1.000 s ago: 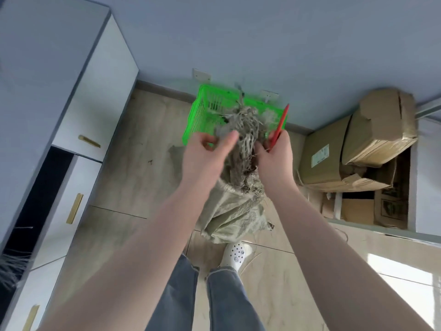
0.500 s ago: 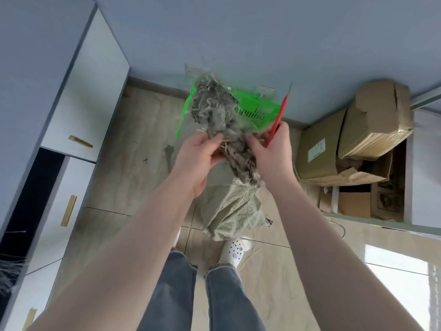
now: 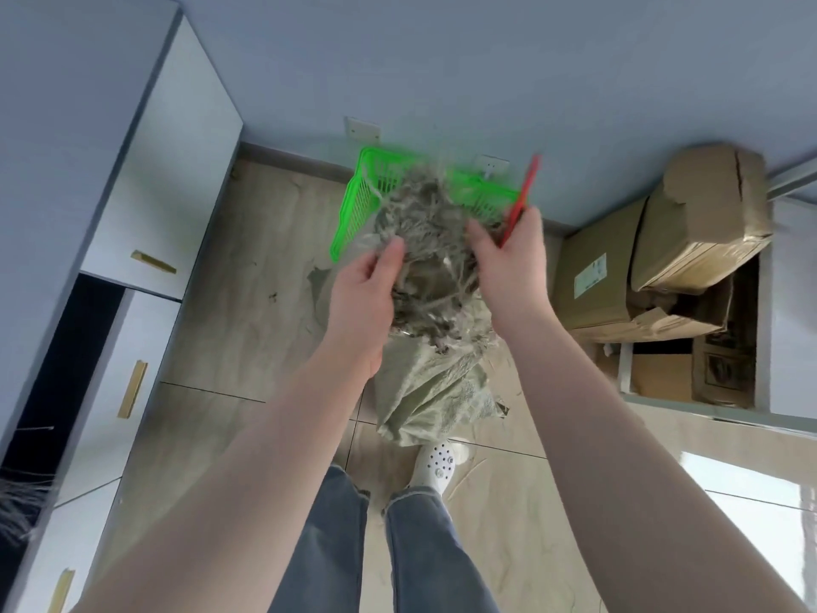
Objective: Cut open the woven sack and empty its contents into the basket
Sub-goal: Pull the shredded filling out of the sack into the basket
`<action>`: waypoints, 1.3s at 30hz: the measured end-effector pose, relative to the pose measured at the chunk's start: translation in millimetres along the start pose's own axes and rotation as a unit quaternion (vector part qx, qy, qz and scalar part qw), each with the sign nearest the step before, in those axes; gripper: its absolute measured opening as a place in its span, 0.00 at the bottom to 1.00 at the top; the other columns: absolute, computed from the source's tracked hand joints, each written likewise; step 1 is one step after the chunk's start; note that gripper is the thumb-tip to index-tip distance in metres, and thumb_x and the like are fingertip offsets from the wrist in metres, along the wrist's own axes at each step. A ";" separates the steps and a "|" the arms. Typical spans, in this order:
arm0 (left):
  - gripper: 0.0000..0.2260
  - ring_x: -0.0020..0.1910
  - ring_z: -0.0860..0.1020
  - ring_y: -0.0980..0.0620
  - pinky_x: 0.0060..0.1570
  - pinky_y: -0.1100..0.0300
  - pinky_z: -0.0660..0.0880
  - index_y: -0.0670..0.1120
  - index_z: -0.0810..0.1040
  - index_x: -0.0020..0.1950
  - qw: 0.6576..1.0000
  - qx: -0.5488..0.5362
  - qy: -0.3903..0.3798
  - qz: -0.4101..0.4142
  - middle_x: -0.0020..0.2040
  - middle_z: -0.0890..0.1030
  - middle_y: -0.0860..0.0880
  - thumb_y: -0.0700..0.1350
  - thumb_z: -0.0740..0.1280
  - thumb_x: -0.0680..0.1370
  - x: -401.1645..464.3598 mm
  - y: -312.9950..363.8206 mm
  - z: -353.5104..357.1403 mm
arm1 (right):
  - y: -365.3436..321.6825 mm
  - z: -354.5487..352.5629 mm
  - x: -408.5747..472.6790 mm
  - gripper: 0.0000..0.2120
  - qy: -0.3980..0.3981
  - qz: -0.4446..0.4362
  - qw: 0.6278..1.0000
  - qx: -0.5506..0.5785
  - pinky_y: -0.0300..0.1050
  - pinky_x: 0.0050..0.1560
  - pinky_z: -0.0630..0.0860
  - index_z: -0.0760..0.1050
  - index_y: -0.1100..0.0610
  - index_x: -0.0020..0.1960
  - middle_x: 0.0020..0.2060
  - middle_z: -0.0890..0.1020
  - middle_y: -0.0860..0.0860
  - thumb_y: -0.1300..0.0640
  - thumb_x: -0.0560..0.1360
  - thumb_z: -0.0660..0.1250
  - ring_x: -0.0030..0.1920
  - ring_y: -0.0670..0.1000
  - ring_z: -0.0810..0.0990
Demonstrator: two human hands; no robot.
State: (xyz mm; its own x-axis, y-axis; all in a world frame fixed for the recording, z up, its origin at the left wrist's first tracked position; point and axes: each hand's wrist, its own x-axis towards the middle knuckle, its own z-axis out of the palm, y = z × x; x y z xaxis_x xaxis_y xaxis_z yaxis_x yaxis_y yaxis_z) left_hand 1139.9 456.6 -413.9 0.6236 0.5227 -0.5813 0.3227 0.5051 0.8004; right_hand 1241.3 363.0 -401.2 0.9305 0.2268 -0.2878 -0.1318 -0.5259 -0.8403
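the blurred clump (image 3: pixel 431 254) hides most of the basket (image 3: pixel 353 214).

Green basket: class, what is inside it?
The green basket shows only its mesh walls; the grey stringy clump held between both hands covers its interior, so contents cannot be seen.
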 end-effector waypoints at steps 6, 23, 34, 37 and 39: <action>0.11 0.49 0.78 0.47 0.54 0.44 0.74 0.46 0.76 0.53 0.971 0.184 0.077 0.134 0.48 0.81 0.47 0.49 0.57 0.81 -2.6 -15.7 -2.8 | 10.6 7.0 -3.4 0.14 0.040 0.055 0.995 0.073 0.45 0.51 0.73 0.68 0.58 0.59 0.48 0.77 0.50 0.53 0.79 0.66 0.47 0.47 0.76; 0.11 0.43 0.76 0.47 0.43 0.54 0.69 0.40 0.76 0.51 0.939 0.259 0.069 0.216 0.44 0.80 0.44 0.46 0.59 0.82 8.4 2.0 6.4 | 2.7 0.7 7.1 0.14 0.036 0.038 0.996 0.077 0.48 0.49 0.77 0.70 0.53 0.51 0.50 0.80 0.55 0.48 0.74 0.72 0.50 0.53 0.80; 0.10 0.37 0.74 0.60 0.37 0.63 0.68 0.45 0.73 0.53 0.955 0.230 0.085 0.169 0.40 0.77 0.54 0.51 0.59 0.82 13.2 -6.1 3.2 | 1.8 -3.3 12.4 0.18 0.023 0.046 0.998 0.045 0.61 0.58 0.75 0.67 0.56 0.50 0.49 0.79 0.61 0.52 0.72 0.75 0.51 0.61 0.79; 0.23 0.38 0.75 0.66 0.37 0.66 0.70 0.52 0.71 0.54 0.967 0.221 0.037 0.119 0.42 0.77 0.59 0.68 0.61 0.72 12.3 -0.6 7.1 | 1.4 -1.4 7.8 0.17 0.025 0.044 0.997 0.066 0.54 0.55 0.76 0.68 0.55 0.50 0.47 0.81 0.57 0.52 0.72 0.74 0.50 0.57 0.81; 0.25 0.39 0.73 0.69 0.34 0.74 0.68 0.54 0.71 0.52 0.947 0.298 0.022 0.121 0.42 0.75 0.63 0.70 0.67 0.66 15.8 4.4 7.4 | 0.9 -2.6 1.9 0.16 0.022 0.030 0.996 0.086 0.52 0.53 0.76 0.68 0.53 0.49 0.47 0.81 0.55 0.51 0.72 0.74 0.49 0.54 0.81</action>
State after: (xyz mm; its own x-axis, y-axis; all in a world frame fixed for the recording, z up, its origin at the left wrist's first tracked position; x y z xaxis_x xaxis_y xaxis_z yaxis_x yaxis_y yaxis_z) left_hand 1156.5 462.0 -418.5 0.7050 0.6083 -0.3646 0.5263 -0.1042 0.8439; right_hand 1243.9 360.9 -401.4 0.9330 0.1603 -0.3222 -0.2407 -0.3878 -0.8898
